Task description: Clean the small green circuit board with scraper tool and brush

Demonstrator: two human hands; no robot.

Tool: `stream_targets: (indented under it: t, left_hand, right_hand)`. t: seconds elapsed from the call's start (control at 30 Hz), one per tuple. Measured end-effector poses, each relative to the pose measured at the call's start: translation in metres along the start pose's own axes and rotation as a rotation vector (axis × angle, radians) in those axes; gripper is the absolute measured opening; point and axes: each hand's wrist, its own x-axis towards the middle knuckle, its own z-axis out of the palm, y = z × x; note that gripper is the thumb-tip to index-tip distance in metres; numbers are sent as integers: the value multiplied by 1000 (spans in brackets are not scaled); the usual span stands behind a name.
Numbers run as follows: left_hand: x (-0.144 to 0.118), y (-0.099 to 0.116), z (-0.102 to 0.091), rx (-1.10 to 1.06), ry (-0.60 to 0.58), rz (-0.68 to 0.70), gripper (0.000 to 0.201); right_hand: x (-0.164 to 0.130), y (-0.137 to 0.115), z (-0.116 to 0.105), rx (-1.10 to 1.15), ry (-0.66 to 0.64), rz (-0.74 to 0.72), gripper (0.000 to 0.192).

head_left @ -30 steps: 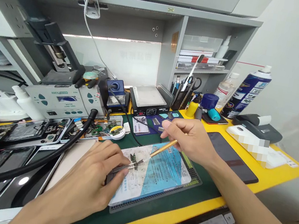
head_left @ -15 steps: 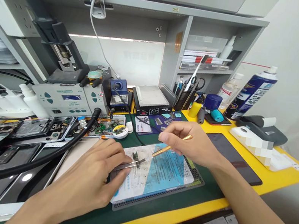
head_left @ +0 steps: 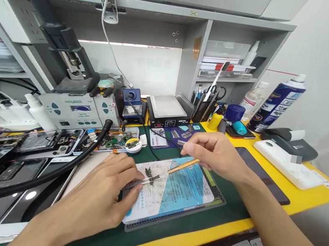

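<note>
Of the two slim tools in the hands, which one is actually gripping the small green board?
The silver tweezers in the left hand grip the board; the brass-coloured tool in the right hand hovers beside it.

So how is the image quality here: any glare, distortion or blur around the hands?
Head view: even bright light with soft shadows; strong wide-angle bending of the shelf edges; a glare spot on the phone at lower left; a pixelated patch on the white box. The left hand, tweezers, small board, right hand and brass tool look sharp.
</note>
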Motion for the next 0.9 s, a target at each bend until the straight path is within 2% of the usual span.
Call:
stream_targets:
  t: [0.07, 0.17, 0.27, 0.43, 0.57, 0.73, 0.9]
  left_hand:
    - [0, 0, -1, 6, -8, -7, 17]
    - [0, 0, -2, 9, -13, -19, 17]
    - [0, 0, -3, 10, -14, -24, 17]
    - [-1, -6, -7, 42, -27, -41, 20]
    - [-3, -13, -15, 58, -86, -62, 22]
    - [-8, -17, -23, 70, -148, -117, 25]
    - [-11, -16, -29, 63, -225, -224, 21]
  right_hand:
    - [-1, 0, -6, -12, -33, 40, 42]
    - [-3, 0, -18, -71, -159, 155, 36]
    - [-5, -1, -25, -42, -264, 192, 33]
    - [-4, -2, -14, 198, -262, 165, 28]
    - [-2, 1, -2, 316, -287, 120, 24]
    - [-2, 6, 7, 354, -279, 32, 20]
    - [-2, 7, 15, 335, -260, 22, 20]
